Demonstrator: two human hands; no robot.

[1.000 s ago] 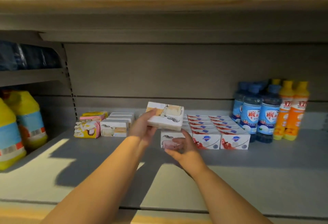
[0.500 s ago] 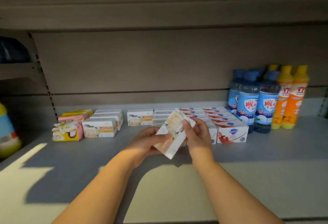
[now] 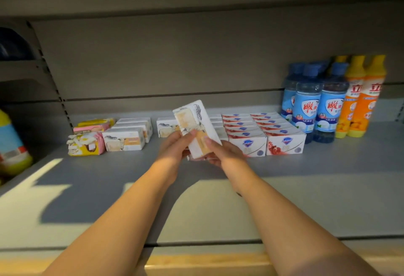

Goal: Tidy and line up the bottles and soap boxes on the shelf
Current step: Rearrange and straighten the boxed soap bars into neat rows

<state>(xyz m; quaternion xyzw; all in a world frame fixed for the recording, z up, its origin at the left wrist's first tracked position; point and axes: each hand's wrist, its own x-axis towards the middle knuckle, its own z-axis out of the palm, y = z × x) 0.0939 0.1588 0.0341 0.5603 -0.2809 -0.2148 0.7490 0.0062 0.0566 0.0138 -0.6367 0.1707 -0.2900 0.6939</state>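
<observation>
The left hand (image 3: 175, 147) and right hand (image 3: 225, 153) both pinch the tilted soap box (image 3: 192, 120) near its lower end; it seems light, stiff cardboard, safest gripped across its narrow sides.

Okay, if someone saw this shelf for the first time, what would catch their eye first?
Most likely the white soap box, held tilted on end by the left hand and right hand at the centre, above the shelf. Next, the blue bottles and orange bottles standing upright at the far right, with neat rows of red-and-white soap boxes just to their left.
</observation>
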